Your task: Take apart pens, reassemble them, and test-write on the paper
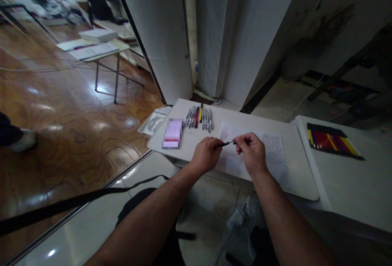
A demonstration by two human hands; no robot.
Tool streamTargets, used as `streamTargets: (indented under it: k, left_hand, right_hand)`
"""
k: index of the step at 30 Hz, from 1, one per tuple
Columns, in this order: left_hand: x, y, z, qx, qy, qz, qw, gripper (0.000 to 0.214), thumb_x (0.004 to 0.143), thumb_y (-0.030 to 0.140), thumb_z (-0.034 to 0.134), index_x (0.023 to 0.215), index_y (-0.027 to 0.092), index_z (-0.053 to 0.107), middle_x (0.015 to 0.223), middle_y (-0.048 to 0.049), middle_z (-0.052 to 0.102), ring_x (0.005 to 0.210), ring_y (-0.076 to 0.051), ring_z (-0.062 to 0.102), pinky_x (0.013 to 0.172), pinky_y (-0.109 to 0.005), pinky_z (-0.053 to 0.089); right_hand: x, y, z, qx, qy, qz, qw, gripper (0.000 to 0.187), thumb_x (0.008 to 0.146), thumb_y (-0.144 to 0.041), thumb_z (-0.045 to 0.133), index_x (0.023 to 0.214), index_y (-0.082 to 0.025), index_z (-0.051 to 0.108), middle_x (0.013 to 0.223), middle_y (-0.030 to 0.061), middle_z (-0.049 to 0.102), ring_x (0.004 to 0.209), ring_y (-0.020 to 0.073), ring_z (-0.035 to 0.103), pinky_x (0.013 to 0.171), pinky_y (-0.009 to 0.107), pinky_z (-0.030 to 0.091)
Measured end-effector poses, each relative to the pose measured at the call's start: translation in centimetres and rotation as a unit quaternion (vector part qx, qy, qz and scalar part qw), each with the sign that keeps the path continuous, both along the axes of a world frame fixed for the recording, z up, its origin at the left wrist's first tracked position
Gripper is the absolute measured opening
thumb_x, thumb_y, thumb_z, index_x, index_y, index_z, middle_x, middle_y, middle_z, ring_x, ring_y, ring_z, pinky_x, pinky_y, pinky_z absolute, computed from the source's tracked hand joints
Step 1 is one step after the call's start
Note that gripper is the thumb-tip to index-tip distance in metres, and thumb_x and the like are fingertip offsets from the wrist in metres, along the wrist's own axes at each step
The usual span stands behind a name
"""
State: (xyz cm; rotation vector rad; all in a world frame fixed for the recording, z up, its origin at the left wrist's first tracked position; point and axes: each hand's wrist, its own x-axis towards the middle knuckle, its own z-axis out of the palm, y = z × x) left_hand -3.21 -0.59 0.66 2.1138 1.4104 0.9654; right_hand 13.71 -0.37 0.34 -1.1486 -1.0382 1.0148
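The left hand and the right hand pinch a black pen with their fingertips, above the written paper, between the desk's front and back edges.

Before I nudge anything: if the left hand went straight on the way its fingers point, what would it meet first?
Most likely the slim dark piece held in the right hand, or that hand itself; both lie just ahead of the left hand. Exact depth is unclear.
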Motion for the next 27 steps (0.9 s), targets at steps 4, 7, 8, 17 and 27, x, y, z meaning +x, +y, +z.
streamTargets:
  k: [4, 7, 8, 17, 27]
  left_hand:
    - [0.08, 0.02, -0.14, 0.0, 0.005, -0.003, 1.0, 0.018, 0.082, 0.013, 0.06, 0.094, 0.02, 0.07, 0.086, -0.0042, 0.071, 0.083, -0.019, 0.063, 0.076, -0.031, 0.049]
    - [0.09, 0.03, -0.12, 0.001, 0.002, 0.002, 1.0, 0.017, 0.08, 0.012, 0.06, 0.092, 0.02, 0.07, 0.086, -0.0041, 0.071, 0.083, -0.018, 0.063, 0.076, -0.03, 0.048]
    - [0.09, 0.03, -0.09, -0.001, 0.002, 0.002, 1.0, 0.017, 0.08, 0.012, 0.061, 0.092, 0.02, 0.07, 0.085, -0.004, 0.071, 0.083, -0.018, 0.062, 0.076, -0.03, 0.048]
    - [0.26, -0.03, 0.27, -0.016, -0.001, 0.008, 1.0, 0.014, 0.08, 0.015, 0.062, 0.09, 0.019, 0.07, 0.085, -0.0035, 0.071, 0.079, -0.017, 0.063, 0.074, -0.029, 0.048]
    - [-0.04, 0.29, 0.17, -0.037, -0.025, 0.018, 0.999, 0.015, 0.078, 0.015, 0.063, 0.09, 0.018, 0.07, 0.084, -0.0034, 0.071, 0.077, -0.017, 0.064, 0.071, -0.028, 0.049]
  right_hand:
    - [-0.21, -0.14, 0.16, 0.005, 0.019, 0.013, 1.0, 0.022, 0.078, -0.037, 0.072, 0.077, -0.02, 0.06, 0.064, -0.0008, 0.065, 0.048, 0.0094, 0.051, 0.046, 0.023, 0.039]
    - [-0.11, -0.17, 0.29, 0.008, -0.018, 0.009, 1.0, 0.021, 0.079, -0.037, 0.072, 0.077, -0.019, 0.061, 0.06, -0.0017, 0.062, 0.048, 0.0091, 0.05, 0.046, 0.023, 0.039]
    - [-0.05, -0.16, 0.32, 0.008, -0.038, 0.006, 0.999, 0.02, 0.079, -0.037, 0.071, 0.077, -0.019, 0.062, 0.058, -0.0022, 0.061, 0.048, 0.0091, 0.05, 0.046, 0.023, 0.039]
    - [-0.05, 0.0, 0.4, -0.008, -0.025, -0.006, 1.0, 0.021, 0.077, -0.036, 0.073, 0.085, -0.017, 0.066, 0.056, -0.0035, 0.059, 0.048, 0.0096, 0.052, 0.046, 0.022, 0.04]
    - [0.07, 0.22, 0.89, -0.035, 0.036, 0.015, 0.999, 0.035, 0.069, -0.025, 0.073, 0.101, -0.017, 0.062, 0.08, 0.002, 0.07, 0.055, 0.0107, 0.057, 0.046, 0.023, 0.046]
